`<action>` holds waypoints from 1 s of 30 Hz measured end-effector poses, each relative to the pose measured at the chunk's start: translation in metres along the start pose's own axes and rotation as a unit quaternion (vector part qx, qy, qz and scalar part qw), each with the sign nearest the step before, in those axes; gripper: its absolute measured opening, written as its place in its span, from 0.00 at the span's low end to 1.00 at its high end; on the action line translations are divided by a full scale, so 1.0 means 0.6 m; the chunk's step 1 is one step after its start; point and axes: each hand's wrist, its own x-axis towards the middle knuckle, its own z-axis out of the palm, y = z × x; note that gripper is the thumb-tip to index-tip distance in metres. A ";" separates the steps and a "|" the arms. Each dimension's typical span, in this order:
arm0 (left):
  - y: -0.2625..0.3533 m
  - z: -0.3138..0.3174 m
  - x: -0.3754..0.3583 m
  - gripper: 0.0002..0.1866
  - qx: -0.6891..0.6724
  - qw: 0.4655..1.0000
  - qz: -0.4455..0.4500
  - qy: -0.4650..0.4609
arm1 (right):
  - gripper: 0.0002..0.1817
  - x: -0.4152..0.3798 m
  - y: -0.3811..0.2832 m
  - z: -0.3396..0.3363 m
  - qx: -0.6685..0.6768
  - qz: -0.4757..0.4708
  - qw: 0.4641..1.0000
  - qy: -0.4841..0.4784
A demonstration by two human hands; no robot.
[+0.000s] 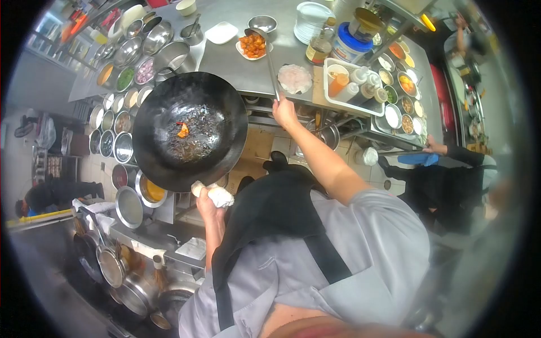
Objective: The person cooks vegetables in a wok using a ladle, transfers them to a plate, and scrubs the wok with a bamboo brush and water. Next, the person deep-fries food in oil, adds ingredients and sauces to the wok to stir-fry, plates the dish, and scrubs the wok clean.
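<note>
My left hand point(208, 205) is closed round a white cloth point(220, 196) at the near rim of a large black wok point(163, 135). Inside the wok lie one orange-red piece point(182, 130) and dark oily residue. My right hand point(285, 112) grips the handle of a long metal ladle point(272, 70), which reaches forward across the steel counter. The ladle's bowl is over orange-red food pieces point(253, 47) on a white plate point(243, 54). A plate of pale, thin food point(295, 79) lies right of the ladle.
Seasoning bowls point(123, 147) and metal bowls point(128, 52) crowd the left. Squeeze bottles stand in a white tray point(360, 107), behind it a blue-lidded tub point(350, 42). Another person point(451, 174) is at the right, one more point(51, 197) far left. Pots point(135, 293) hang low left.
</note>
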 end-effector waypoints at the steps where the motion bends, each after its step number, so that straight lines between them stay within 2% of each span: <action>1: -0.002 -0.002 0.003 0.11 -0.004 1.000 -0.002 -0.005 | 0.24 -0.004 0.006 -0.001 -0.005 0.009 1.000 -0.008; 9: -0.005 0.007 -0.002 0.11 0.010 1.000 0.000 0.004 | 0.28 0.001 0.093 0.010 -0.111 -0.024 0.993 -0.023; 12: -0.005 0.017 -0.005 0.11 0.008 1.000 0.005 0.010 | 0.28 -0.006 0.098 -0.002 -0.099 -0.048 0.994 -0.008; 18: -0.014 0.020 0.005 0.10 0.014 1.000 0.009 0.004 | 0.28 0.002 0.132 0.001 -0.087 -0.035 0.996 -0.004; 20: -0.012 0.031 0.003 0.10 0.021 1.000 0.012 0.018 | 0.26 0.008 0.148 0.008 -0.019 -0.074 0.997 0.021; 24: -0.015 0.041 -0.003 0.09 0.020 0.999 0.014 0.020 | 0.25 0.022 0.161 0.003 0.047 -0.083 0.995 0.035; 27: -0.015 0.056 -0.006 0.09 0.021 1.000 0.012 0.019 | 0.25 0.029 0.151 -0.025 0.041 -0.042 0.998 0.000; 29: -0.012 0.072 -0.010 0.09 0.023 0.999 0.012 0.023 | 0.27 0.038 0.167 -0.024 0.049 -0.119 0.990 0.055; 30: -0.010 0.079 -0.010 0.09 0.029 0.999 0.008 0.032 | 0.27 0.041 0.164 -0.030 0.046 -0.122 0.990 0.051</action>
